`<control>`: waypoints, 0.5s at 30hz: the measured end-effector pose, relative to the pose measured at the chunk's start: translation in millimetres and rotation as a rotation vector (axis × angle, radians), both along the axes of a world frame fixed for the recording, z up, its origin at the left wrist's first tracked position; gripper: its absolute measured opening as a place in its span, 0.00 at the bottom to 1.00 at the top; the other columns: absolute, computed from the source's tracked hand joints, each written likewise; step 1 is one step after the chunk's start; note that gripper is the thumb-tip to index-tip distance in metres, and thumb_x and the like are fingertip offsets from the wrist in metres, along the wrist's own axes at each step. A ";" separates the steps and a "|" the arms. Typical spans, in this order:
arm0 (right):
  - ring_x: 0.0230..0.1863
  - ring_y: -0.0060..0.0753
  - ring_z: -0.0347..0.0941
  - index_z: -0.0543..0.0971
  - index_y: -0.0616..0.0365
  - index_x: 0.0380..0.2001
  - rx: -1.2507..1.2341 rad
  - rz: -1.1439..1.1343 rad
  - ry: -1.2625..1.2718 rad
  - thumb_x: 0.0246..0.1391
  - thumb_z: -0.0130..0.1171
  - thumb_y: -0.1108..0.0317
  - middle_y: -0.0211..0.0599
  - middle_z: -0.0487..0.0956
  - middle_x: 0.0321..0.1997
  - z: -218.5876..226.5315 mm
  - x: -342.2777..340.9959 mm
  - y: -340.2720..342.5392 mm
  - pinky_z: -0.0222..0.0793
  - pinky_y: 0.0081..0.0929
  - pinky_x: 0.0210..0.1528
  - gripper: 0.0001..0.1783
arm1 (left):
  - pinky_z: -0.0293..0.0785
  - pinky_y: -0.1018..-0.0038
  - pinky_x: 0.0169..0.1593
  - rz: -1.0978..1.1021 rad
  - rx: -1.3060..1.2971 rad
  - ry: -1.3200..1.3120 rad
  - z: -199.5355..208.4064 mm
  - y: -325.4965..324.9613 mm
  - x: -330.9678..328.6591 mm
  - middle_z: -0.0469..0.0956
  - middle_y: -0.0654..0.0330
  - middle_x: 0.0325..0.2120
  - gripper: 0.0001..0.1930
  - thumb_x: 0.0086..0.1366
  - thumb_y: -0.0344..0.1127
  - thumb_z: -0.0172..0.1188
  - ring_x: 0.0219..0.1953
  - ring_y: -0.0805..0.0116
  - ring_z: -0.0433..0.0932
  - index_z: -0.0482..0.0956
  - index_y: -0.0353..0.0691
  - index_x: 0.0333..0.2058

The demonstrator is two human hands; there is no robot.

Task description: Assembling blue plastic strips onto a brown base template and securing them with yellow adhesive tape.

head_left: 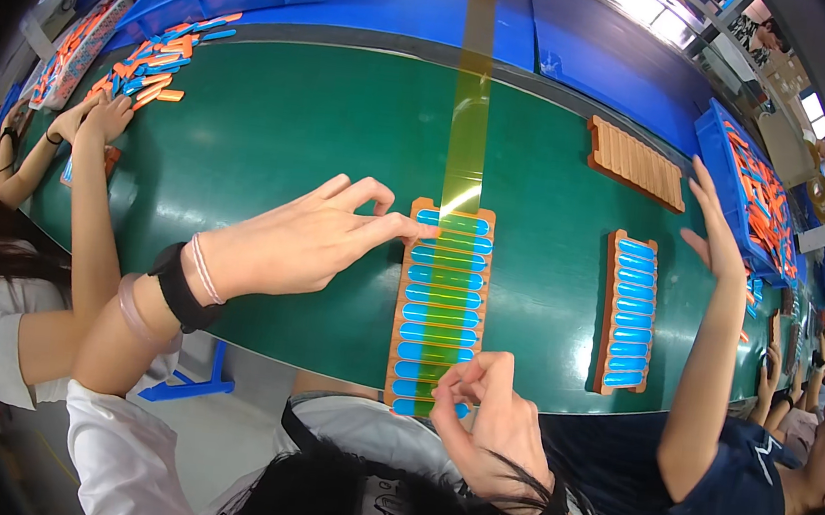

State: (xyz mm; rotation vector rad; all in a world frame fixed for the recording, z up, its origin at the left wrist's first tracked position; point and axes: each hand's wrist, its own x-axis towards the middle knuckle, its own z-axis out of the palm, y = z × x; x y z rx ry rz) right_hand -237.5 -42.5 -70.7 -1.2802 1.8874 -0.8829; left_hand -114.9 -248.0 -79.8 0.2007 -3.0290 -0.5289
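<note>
1. Head view, left hand [309, 237]: fingers loosely bent, not clasped; index fingertip touching the left edge of the yellow tape [470, 113] near the holder's upper end.
2. Head view, right hand [497, 429]: thumb and index finger curled together at the tape's lower portion; whether they grip it cannot be told.
3. Head view, tape: runs from the upper picture edge, lengthwise over the brown holder [422, 204] and its row of blue pieces [414, 312].
4. Head view, surroundings: holder rests on the green table [346, 120]; a second loaded holder [606, 328] stands to the right.
</note>
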 end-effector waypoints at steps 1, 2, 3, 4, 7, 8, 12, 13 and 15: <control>0.28 0.38 0.75 0.57 0.63 0.32 0.027 -0.003 0.002 0.45 0.54 0.77 0.43 0.73 0.27 1.5 0.2 -0.5 0.72 0.29 0.30 0.15 | 0.61 0.68 0.49 0.001 0.001 -0.001 0.3 -1.4 -0.5 0.72 0.63 0.37 0.37 0.41 0.13 0.43 0.45 0.58 0.62 0.62 0.50 0.53; 0.29 0.38 0.76 0.56 0.63 0.33 0.054 -0.005 0.004 0.45 0.53 0.78 0.44 0.75 0.28 2.1 0.3 -1.2 0.71 0.30 0.32 0.16 | 0.61 0.69 0.48 -0.007 0.003 -0.024 0.2 -2.9 -0.8 0.73 0.64 0.37 0.37 0.41 0.13 0.44 0.45 0.59 0.62 0.61 0.50 0.53; 0.29 0.39 0.76 0.56 0.63 0.33 0.051 -0.004 0.000 0.44 0.53 0.79 0.44 0.74 0.27 1.6 0.2 -2.1 0.71 0.30 0.31 0.16 | 0.61 0.69 0.48 -0.013 0.005 -0.048 -0.3 -3.9 -0.7 0.74 0.65 0.36 0.37 0.42 0.13 0.44 0.45 0.60 0.62 0.61 0.51 0.54; 0.29 0.39 0.76 0.56 0.63 0.33 0.051 -0.006 0.002 0.44 0.53 0.79 0.44 0.74 0.27 1.8 0.2 -1.4 0.71 0.30 0.31 0.16 | 0.61 0.69 0.48 -0.016 0.005 -0.046 -1.7 -4.1 -0.5 0.74 0.65 0.36 0.37 0.42 0.13 0.44 0.45 0.60 0.62 0.61 0.51 0.54; 0.29 0.39 0.76 0.56 0.63 0.32 0.045 -0.002 0.015 0.44 0.53 0.79 0.44 0.74 0.27 2.6 0.5 -1.3 0.70 0.30 0.30 0.16 | 0.61 0.71 0.47 -0.016 -0.065 -0.040 -5.4 -6.9 3.5 0.75 0.67 0.35 0.37 0.42 0.14 0.45 0.44 0.61 0.62 0.61 0.51 0.54; 0.29 0.39 0.76 0.56 0.63 0.32 0.056 0.003 0.022 0.44 0.53 0.79 0.44 0.74 0.27 3.3 0.9 -1.9 0.70 0.30 0.30 0.16 | 0.62 0.71 0.46 -0.014 -0.085 -0.077 -3.8 -8.3 5.0 0.73 0.65 0.37 0.37 0.42 0.15 0.46 0.44 0.62 0.62 0.61 0.52 0.54; 0.26 0.40 0.74 0.59 0.63 0.30 0.026 -0.003 0.046 0.46 0.55 0.74 0.44 0.72 0.24 5.1 1.1 -4.5 0.72 0.30 0.27 0.14 | 0.63 0.70 0.44 0.011 -0.129 -0.160 8.1 -10.9 1.4 0.68 0.57 0.44 0.33 0.45 0.19 0.49 0.42 0.63 0.64 0.62 0.48 0.53; 0.26 0.40 0.74 0.59 0.63 0.30 0.024 0.004 0.051 0.46 0.55 0.74 0.44 0.72 0.24 5.4 1.7 -5.4 0.72 0.30 0.27 0.14 | 0.63 0.70 0.44 0.018 -0.130 -0.156 8.2 -12.6 -1.9 0.68 0.57 0.44 0.33 0.45 0.19 0.49 0.42 0.63 0.64 0.62 0.48 0.53; 0.27 0.41 0.74 0.59 0.62 0.31 0.046 0.010 0.026 0.47 0.55 0.73 0.44 0.72 0.24 6.8 2.6 -7.4 0.72 0.31 0.26 0.15 | 0.65 0.69 0.46 0.198 0.318 0.392 5.2 -20.0 -16.9 0.64 0.52 0.48 0.23 0.52 0.26 0.54 0.42 0.63 0.67 0.64 0.42 0.49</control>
